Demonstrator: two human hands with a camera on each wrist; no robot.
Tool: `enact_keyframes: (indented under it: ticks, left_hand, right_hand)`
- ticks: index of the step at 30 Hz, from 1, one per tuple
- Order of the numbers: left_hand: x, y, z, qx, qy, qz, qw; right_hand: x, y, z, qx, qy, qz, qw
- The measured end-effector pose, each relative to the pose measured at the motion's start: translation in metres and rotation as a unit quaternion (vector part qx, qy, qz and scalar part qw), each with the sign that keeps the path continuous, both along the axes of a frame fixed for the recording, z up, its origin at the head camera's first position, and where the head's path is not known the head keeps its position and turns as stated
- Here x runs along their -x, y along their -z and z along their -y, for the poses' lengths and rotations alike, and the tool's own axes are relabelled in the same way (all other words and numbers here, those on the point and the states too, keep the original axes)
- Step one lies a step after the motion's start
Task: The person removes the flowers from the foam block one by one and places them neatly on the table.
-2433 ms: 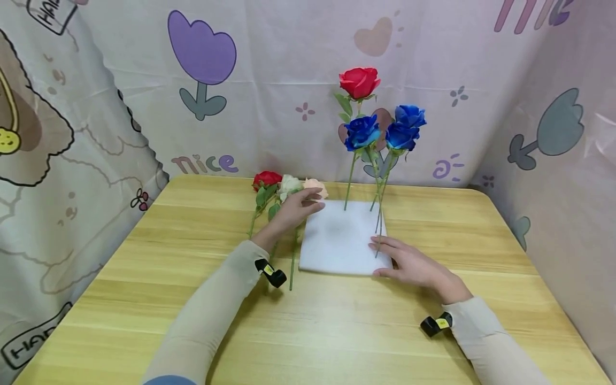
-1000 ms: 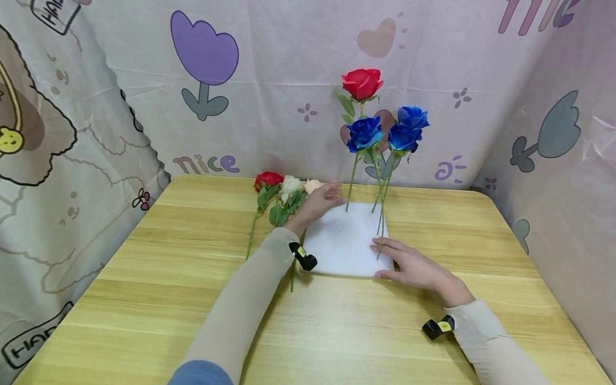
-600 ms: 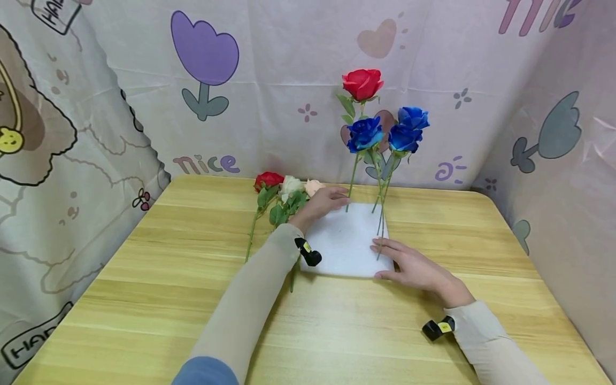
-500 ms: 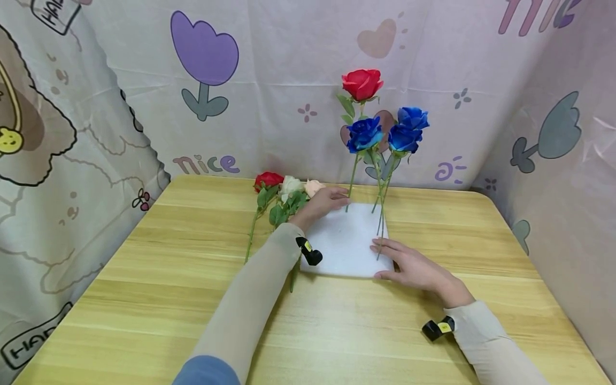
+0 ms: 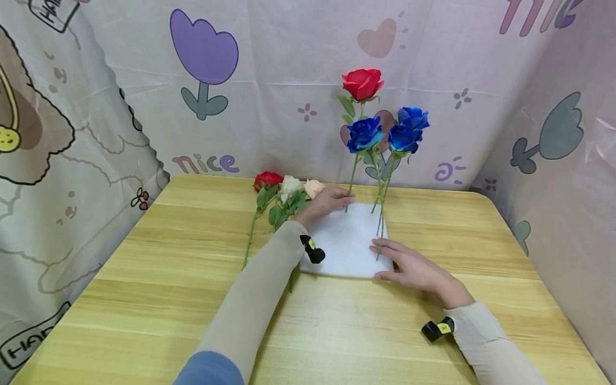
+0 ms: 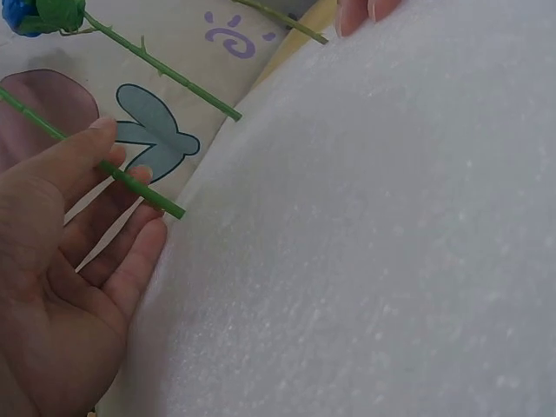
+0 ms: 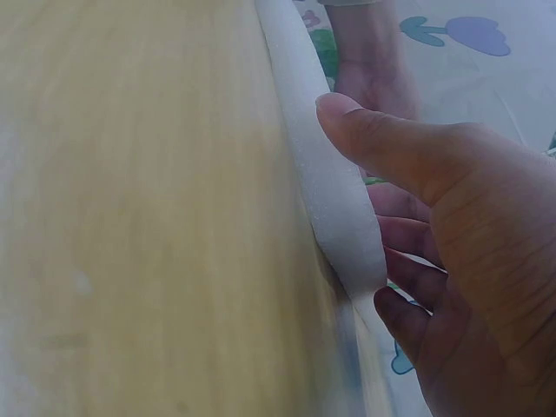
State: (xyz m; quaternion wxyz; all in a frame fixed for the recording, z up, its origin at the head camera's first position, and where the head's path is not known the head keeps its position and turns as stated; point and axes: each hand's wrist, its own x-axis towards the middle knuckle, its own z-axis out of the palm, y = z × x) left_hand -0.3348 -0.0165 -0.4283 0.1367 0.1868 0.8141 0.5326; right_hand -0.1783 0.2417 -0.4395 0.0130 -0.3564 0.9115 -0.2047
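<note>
In the head view, a white foam pad (image 5: 344, 240) lies on the table with rose stems standing in it. A red rose (image 5: 362, 84) rises tallest. A blue rose (image 5: 364, 133) stands below it, and more blue roses (image 5: 406, 129) to the right. My left hand (image 5: 328, 204) is at the pad's back left. In the left wrist view its thumb and fingers are round a green rose stem (image 6: 139, 187); the bloom is out of that view. My right hand (image 5: 416, 266) grips the pad's front right corner, thumb at the front edge (image 7: 347, 208), fingers farther back.
Left of the pad lie a red rose (image 5: 267, 181), a white rose (image 5: 291, 186) and a pale pink rose (image 5: 314, 188), their stems partly under my left arm. The wooden table (image 5: 332, 331) ends at a printed cloth backdrop (image 5: 274, 123) behind and at the sides.
My left hand has moved rightward from above the lying roses to the stem at the pad's back left. My right hand stays at the pad's corner, and the standing roses look unchanged.
</note>
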Motion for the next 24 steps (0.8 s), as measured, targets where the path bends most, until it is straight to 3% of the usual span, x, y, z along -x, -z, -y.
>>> enact_keyframes:
  ticks: [12, 24]
  left_hand:
    - [0.000, 0.002, 0.005, 0.040, 0.050, -0.063, 0.9960]
    - [0.003, 0.010, 0.005, 0.007, 0.052, -0.053, 0.9972]
  right_hand:
    - [0.000, 0.000, 0.001, 0.001, 0.002, 0.009, 1.0000]
    - [0.001, -0.002, 0.001, -0.005, 0.001, 0.014, 0.9999]
